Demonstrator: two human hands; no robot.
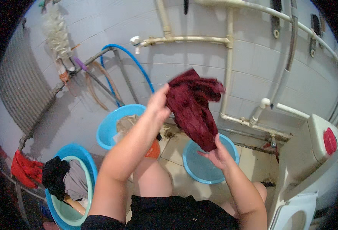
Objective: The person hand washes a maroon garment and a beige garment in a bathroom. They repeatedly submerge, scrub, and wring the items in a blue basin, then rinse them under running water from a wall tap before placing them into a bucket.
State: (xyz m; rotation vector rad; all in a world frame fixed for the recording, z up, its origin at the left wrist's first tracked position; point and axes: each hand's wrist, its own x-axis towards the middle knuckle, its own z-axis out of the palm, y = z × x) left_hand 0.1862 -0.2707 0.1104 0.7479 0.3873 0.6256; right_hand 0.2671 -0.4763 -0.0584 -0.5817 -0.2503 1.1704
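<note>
A dark maroon piece of cloth [193, 105], crumpled and wet-looking, hangs between my hands in mid-air. My left hand [160, 103] grips its upper left edge, fingers hidden behind the fabric. Lower down, my right hand [218, 153] pinches the bottom end with the thumb along its side. Beneath the cloth, on the tiled floor, stands a round light-blue basin [203, 177] with water in it. What kind of garment the cloth is, I cannot tell.
Left of centre, another blue basin [104, 136] holds beige cloth. Nested tubs [90, 180] at the lower left carry black and grey clothes, with a red cloth [25, 168] beside them. A toilet [291, 176] stands at right. Pipes [192, 39] and a blue hose [138, 65] run along the wall.
</note>
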